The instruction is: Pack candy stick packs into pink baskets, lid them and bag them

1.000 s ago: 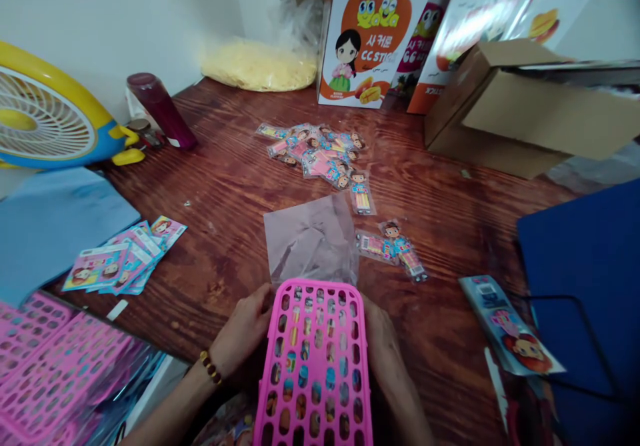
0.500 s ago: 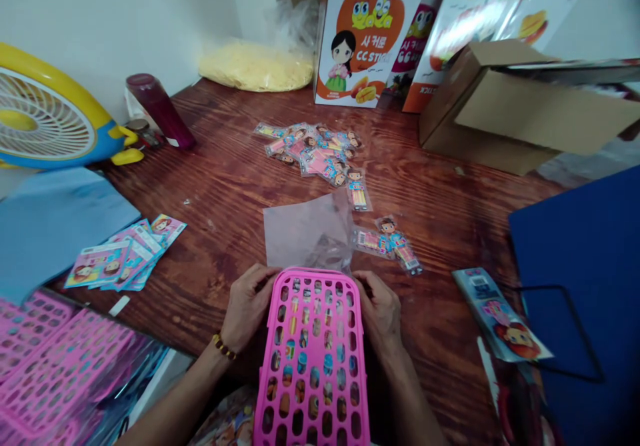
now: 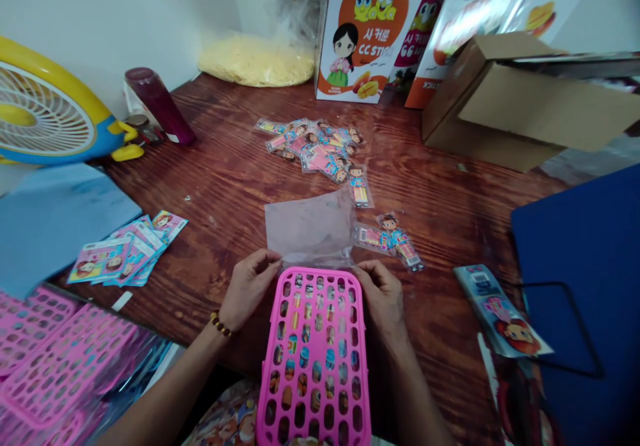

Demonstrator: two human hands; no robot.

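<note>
A pink perforated plastic basket (image 3: 314, 353) stands bottom-up in front of me, with colourful packets showing through its holes. A clear plastic bag (image 3: 310, 227) lies on the wooden table (image 3: 225, 173) just past the basket's far end. My left hand (image 3: 247, 286) pinches the bag's near left edge. At the bag's near right edge my right hand (image 3: 383, 296) is closed on the plastic. Both hands sit at the basket's top corners.
A heap of small cartoon sachets (image 3: 320, 149) lies farther back, with two loose ones (image 3: 390, 239) right of the bag. Cards (image 3: 125, 253) lie at left, a fan (image 3: 45, 109) and bottle (image 3: 157, 106) beyond. Cardboard boxes (image 3: 525, 106) stand back right, pink baskets (image 3: 55, 366) at lower left.
Both hands have slid up from the basket's sides to its top corners and taken hold of the bag's near edge. The bag now lies flatter.
</note>
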